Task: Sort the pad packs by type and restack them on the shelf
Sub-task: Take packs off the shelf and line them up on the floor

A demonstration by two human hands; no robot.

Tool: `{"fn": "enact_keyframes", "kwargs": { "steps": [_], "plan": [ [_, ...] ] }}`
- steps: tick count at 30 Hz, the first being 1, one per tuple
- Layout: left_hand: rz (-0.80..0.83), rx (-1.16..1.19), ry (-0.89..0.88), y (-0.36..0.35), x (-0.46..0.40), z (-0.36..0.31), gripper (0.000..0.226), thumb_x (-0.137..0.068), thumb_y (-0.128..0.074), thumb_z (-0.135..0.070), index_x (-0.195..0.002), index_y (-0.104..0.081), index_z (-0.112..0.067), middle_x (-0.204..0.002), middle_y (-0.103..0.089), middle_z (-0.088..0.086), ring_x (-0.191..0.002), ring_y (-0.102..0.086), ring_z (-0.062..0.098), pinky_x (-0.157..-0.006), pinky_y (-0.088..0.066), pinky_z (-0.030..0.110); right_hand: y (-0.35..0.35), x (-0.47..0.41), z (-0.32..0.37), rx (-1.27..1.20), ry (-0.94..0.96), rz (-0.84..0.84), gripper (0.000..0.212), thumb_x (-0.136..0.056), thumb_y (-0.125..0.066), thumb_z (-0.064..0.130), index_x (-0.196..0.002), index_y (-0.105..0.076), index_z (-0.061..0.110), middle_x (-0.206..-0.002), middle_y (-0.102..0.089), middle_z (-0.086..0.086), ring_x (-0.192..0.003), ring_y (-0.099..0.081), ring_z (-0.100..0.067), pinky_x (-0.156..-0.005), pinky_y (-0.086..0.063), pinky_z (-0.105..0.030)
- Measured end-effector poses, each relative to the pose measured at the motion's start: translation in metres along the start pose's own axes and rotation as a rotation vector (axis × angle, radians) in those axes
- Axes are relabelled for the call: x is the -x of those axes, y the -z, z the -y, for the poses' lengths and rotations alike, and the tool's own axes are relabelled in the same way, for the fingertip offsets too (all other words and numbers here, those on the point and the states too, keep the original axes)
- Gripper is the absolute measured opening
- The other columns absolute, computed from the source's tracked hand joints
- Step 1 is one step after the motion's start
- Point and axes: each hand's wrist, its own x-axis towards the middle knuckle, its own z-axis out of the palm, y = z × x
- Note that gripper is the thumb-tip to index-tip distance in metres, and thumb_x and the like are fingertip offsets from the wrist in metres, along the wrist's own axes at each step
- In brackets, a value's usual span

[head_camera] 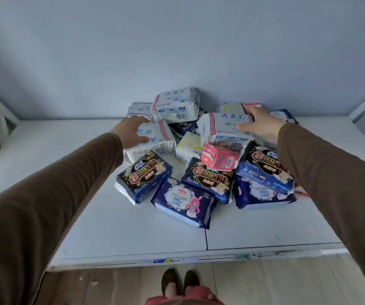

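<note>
The pad packs sit in one mixed heap at the centre of the frame, toward the back of the white shelf board [265, 227]. Uppermost are soft white plastic packs with a pink side stripe and blue "ABC" lettering: one at the top of the heap [175, 105], one under the left hand [152, 140], and one under the right hand [223, 127]. The left hand [130, 132], left of centre, lies over its white pack with the thumb against the near face and the fingers across the top, a loose clasp and not yet a lift as far as can be seen. The right hand [259, 124], right of centre, holds the far edge of its pack with spread fingers, thumb on the front face. Below them a small pink carton-like pack [219, 159] leans on that right-hand pack's lower edge, and a white pack with yellow print [187, 148] sits between the two. Along the lower edge of the heap lie dark blue-and-black packs marked "420" [144, 177] and deep purple packs with a pink cartoon figure [183, 202]. Judged from this, pulling the right-hand pack away could tip the pink pack, since it rests against it. The slippery film may let a loosely held pack slide out, and similar white packs could be mis-sorted.
</note>
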Motion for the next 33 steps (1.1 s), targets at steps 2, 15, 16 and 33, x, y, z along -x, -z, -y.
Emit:
{"fn": "enact_keyframes", "kwargs": {
  "steps": [2, 15, 16, 33],
  "plan": [
    [0.069, -0.035, 0.011, -0.002, -0.011, 0.001, 0.079, -0.082, -0.075, -0.038, -0.149, -0.036, -0.021, -0.152, -0.040, 0.008, -0.136, -0.038, 0.030, -0.114, -0.031, 0.047, 0.002, -0.007, -0.001, -0.019, -0.040, 0.059, 0.090, -0.084, -0.077, 0.039, -0.154, -0.026, 0.018, -0.145, -0.050, -0.004, -0.118, -0.052, -0.020, -0.098, -0.040, -0.030],
    [0.133, 0.155, 0.229, -0.023, -0.019, 0.031, 0.082, -0.047, -0.090, -0.059, -0.107, -0.047, -0.024, -0.101, -0.056, -0.002, -0.086, -0.058, 0.016, -0.075, -0.054, 0.033, -0.007, -0.012, 0.018, 0.251, 0.060, 0.044, 0.106, -0.056, -0.086, 0.063, -0.138, -0.039, 0.015, -0.136, -0.051, -0.006, -0.119, -0.050, -0.026, -0.097, -0.045, -0.042],
    [0.065, 0.109, 0.195, -0.025, -0.015, 0.027, 0.079, -0.049, -0.090, -0.057, -0.106, -0.047, -0.023, -0.102, -0.053, -0.001, -0.088, -0.056, 0.018, -0.075, -0.055, 0.035, -0.010, -0.008, 0.022, 0.274, 0.102, -0.004, 0.104, -0.057, -0.086, 0.064, -0.136, -0.039, 0.015, -0.135, -0.050, -0.007, -0.119, -0.049, -0.027, -0.096, -0.044, -0.042],
    [-0.081, 0.034, 0.220, -0.031, 0.009, 0.018, 0.091, -0.058, -0.087, -0.054, -0.127, -0.043, -0.016, -0.120, -0.049, 0.005, -0.111, -0.043, 0.026, -0.094, -0.045, 0.046, -0.016, 0.003, 0.016, 0.304, 0.244, 0.005, 0.087, -0.052, -0.084, 0.068, -0.117, -0.046, 0.024, -0.120, -0.050, 0.000, -0.108, -0.048, -0.021, -0.084, -0.044, -0.038]
  ]
}}
